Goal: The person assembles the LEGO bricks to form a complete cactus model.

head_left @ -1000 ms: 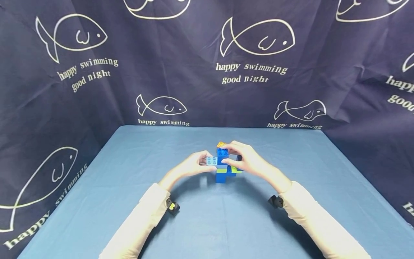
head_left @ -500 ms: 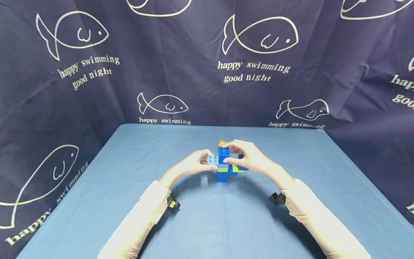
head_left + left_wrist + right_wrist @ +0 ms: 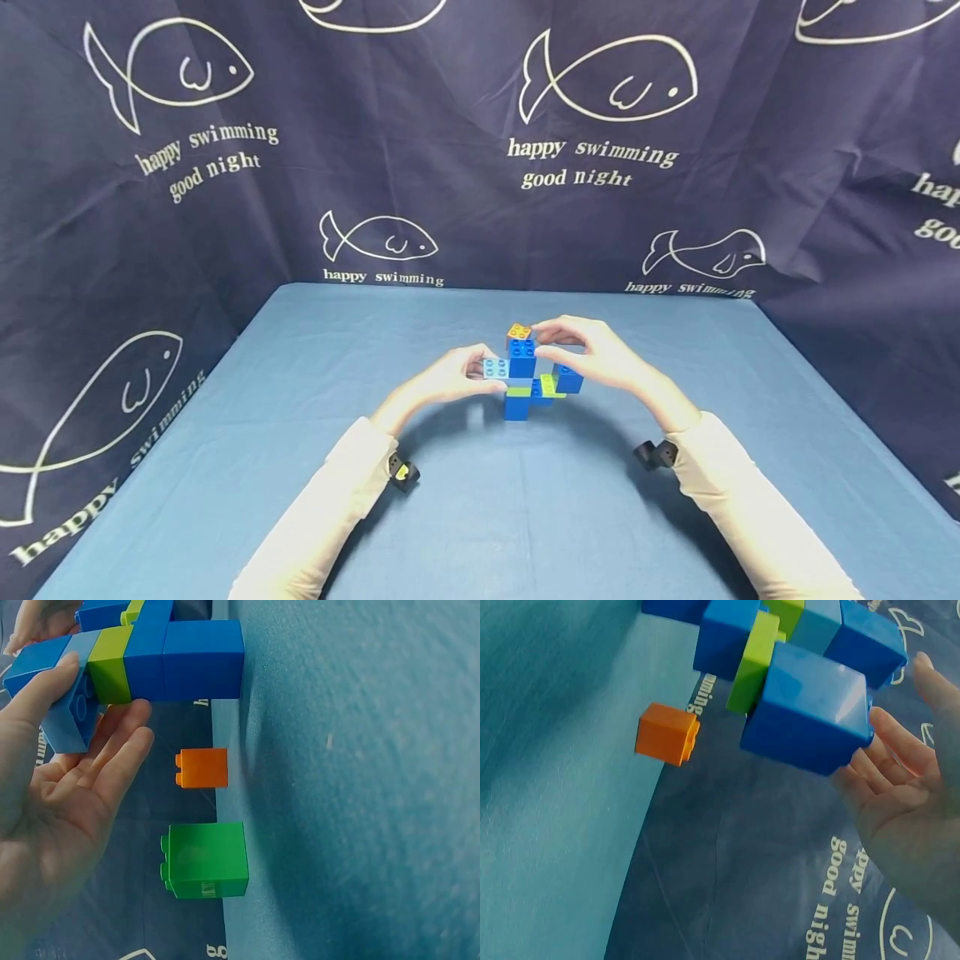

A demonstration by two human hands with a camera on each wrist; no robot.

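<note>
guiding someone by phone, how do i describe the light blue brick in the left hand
Toward the middle of the blue table is a tall brick build. The light blue brick juts from its left side, pinched by the left hand. Unlike the deep blue brick above and the lime brick below, it is pale.

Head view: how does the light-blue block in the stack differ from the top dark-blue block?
Colour: the light-blue block is pale; the top dark-blue block is deep blue.
Position: the light-blue block sits lower and juts left; the top dark-blue block rests on it.
Contact: the left hand grips the light-blue block; the right hand is beside the top dark-blue block, apparently not gripping.
Shared: both show studs upward.
</note>
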